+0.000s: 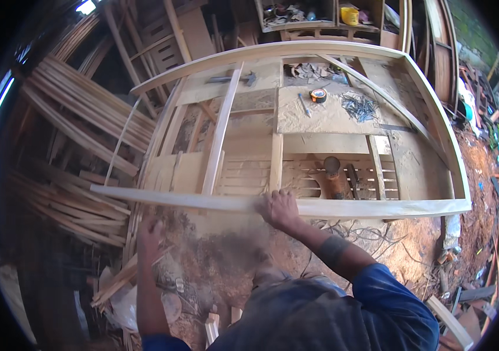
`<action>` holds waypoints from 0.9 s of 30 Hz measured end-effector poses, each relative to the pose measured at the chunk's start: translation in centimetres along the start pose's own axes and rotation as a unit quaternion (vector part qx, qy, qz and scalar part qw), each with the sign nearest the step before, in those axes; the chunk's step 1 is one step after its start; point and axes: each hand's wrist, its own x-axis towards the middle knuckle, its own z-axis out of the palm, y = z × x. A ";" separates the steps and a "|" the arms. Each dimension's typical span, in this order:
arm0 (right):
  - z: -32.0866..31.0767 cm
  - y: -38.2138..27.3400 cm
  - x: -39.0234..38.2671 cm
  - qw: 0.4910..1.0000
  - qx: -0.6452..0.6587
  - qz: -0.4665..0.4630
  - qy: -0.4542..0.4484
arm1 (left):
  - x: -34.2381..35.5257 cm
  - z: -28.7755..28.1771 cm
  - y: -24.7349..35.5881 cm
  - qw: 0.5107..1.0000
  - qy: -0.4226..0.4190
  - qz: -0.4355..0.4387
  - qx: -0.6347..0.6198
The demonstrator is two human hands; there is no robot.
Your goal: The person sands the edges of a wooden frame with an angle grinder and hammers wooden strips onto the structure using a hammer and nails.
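A rectangular pale wooden frame with a crosspiece and a diagonal brace lies over a dusty panelled wooden structure. My right hand has its fingers curled over the frame's near rail, slightly right of middle; its thumb side is blurred. My left hand is below that rail to the left, beside the structure's edge, its fingers blurred. On the panels are a tape measure, a pencil, a pile of nails and a hammer. A rusty cylinder sits under the frame.
Long boards are stacked at the left, with more loose strips lower down. A shelving unit holding a yellow bucket stands at the back. Sawdust, cords and offcuts litter the ground at the front and right.
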 end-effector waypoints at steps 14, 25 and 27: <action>2.8 -7.8 10.3 0.990 -0.008 0.114 -0.084 | 61.2 35.7 6.7 0.980 -0.171 0.081 0.067; 4.3 -7.8 10.5 0.991 0.018 0.123 0.053 | 78.1 54.1 3.3 0.964 -0.260 0.004 0.060; 4.8 -7.8 9.8 0.990 0.027 0.129 0.058 | 78.9 54.9 3.2 0.970 -0.230 0.056 0.060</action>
